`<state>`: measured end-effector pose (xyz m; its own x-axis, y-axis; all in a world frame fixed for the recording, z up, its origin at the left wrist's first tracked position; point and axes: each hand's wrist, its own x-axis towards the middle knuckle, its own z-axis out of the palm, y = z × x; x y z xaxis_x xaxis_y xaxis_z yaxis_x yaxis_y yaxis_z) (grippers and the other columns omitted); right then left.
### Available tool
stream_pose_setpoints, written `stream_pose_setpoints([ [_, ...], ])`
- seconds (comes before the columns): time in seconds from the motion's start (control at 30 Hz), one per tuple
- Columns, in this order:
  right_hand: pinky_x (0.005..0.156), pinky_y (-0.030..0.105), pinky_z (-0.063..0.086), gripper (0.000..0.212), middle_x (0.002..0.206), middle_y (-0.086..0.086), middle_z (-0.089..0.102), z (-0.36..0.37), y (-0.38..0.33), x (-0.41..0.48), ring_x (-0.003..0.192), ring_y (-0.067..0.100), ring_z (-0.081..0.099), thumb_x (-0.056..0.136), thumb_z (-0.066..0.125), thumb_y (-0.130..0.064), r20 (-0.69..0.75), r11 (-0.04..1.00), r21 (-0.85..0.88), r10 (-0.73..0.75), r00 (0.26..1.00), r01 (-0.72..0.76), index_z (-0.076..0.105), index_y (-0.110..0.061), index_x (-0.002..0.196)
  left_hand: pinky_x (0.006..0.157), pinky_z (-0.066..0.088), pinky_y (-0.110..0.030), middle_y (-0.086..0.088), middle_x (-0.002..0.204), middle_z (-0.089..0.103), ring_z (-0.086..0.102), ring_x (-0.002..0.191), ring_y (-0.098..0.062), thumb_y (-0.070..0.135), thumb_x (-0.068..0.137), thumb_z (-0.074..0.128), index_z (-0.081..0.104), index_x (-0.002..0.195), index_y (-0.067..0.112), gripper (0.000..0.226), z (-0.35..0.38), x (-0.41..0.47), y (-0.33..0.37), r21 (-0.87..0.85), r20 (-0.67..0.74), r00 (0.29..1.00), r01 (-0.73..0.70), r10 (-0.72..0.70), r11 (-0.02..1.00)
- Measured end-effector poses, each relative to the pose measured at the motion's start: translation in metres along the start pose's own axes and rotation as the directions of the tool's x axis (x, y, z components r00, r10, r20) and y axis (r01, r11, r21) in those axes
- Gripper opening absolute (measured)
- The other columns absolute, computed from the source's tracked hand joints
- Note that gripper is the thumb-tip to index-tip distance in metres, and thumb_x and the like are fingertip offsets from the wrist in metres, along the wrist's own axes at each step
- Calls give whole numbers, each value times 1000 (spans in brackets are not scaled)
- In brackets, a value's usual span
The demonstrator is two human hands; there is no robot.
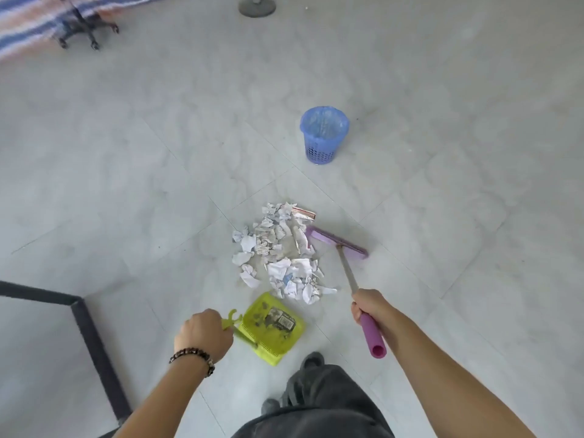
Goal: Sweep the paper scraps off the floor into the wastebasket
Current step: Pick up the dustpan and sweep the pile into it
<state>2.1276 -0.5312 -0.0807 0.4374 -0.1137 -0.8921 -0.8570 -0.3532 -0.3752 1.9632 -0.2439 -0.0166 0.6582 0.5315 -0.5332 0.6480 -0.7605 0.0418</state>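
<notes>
The paper scraps point(279, 257) sit between the purple broom head point(336, 241), far-right, its handle point(347, 269) gripped by the right hand point(368, 306), and the green dustpan point(271, 327), near, held by the left hand point(202, 335).

Wears a bracelet point(192, 356) of dark round beads, strung in a single row, at the wrist of the left hand point(202, 331). Shows both forearms point(442, 374) bare to the frame edge. Wears loose dark grey trousers point(316, 403), creased in folds, and dark grey shoes point(312, 359) with rounded toes.
</notes>
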Motion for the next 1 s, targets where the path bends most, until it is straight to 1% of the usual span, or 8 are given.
stream_pose_setpoints([
  [0.27, 41, 23, 35, 17, 53, 7, 51, -15, 35, -13, 40, 16, 43, 90, 45, -11, -71, 993, -114, -17, 997, 9, 56, -2, 81, 58, 42, -28, -2, 74, 61, 56, 69, -26, 39, 91, 53, 59, 77, 13, 30, 67, -39, -2, -191, 48, 994, 102, -95, 976],
  [0.53, 45, 26, 38, 21, 52, 8, 51, -54, 7, 13, 41, 17, 43, 89, 44, -13, -40, 972, -236, -23, 999, 13, 56, -2, 75, 62, 40, -29, -5, 79, 61, 55, 76, -27, 39, 96, 49, 56, 80, 13, 31, 79, -39, 71, -282, 19, 983, 181, -183, 942],
  [0.6, 42, 23, 37, 23, 57, 8, 53, -63, 1, 23, 38, 14, 41, 93, 44, -19, 5, 969, -245, -19, 1000, 20, 56, -2, 83, 62, 39, -29, -4, 77, 57, 54, 75, -27, 36, 95, 50, 56, 80, 12, 29, 80, -35, 92, -292, 18, 977, 210, -214, 933],
  [0.7, 38, 17, 36, 19, 79, 15, 61, -69, -3, 35, 35, 11, 40, 99, 39, -15, 84, 985, -173, 36, 996, -21, 51, -3, 108, 61, 39, -29, -6, 81, 63, 59, 80, -31, 36, 92, 52, 60, 83, 13, 26, 83, -31, 108, -292, 41, 965, 259, -258, 921],
  [0.77, 37, 16, 36, 25, 76, 14, 56, -67, 2, 45, 42, 14, 41, 98, 33, -8, 74, 988, -127, 103, 992, -93, 51, -5, 115, 60, 40, -29, -5, 82, 65, 60, 79, -30, 37, 88, 56, 63, 83, 15, 24, 85, -33, 108, -335, 78, 949, 314, -306, 888],
  [0.9, 36, 19, 38, 37, 57, 13, 55, -52, 23, 59, 37, 20, 47, 86, 33, -1, 12, 919, -395, 23, 1000, -16, 58, 3, 113, 50, 40, -21, -1, 64, 68, 59, 55, -21, 34, 84, 56, 62, 74, 16, 22, 87, -37, 98, -411, 209, 903, 429, -375, 804],
  [0.97, 44, 25, 44, 49, 74, 17, 60, -45, 35, 54, 48, 25, 55, 81, 35, 2, 42, 841, -538, -41, 998, 57, 49, 0, 128, 46, 39, -19, 3, 54, 65, 57, 47, -17, 30, 84, 55, 66, 75, 12, 23, 87, -38, 96, -431, 241, 890, 456, -388, 778],
  [1.0, 43, 25, 43, 51, 83, 17, 59, -43, 41, 48, 53, 26, 55, 83, 35, 3, 58, 823, -564, -37, 998, 63, 43, -3, 133, 48, 40, -21, 4, 57, 66, 60, 52, -19, 30, 85, 55, 68, 78, 10, 24, 87, -37, 96, -420, 231, 893, 449, -386, 789],
])
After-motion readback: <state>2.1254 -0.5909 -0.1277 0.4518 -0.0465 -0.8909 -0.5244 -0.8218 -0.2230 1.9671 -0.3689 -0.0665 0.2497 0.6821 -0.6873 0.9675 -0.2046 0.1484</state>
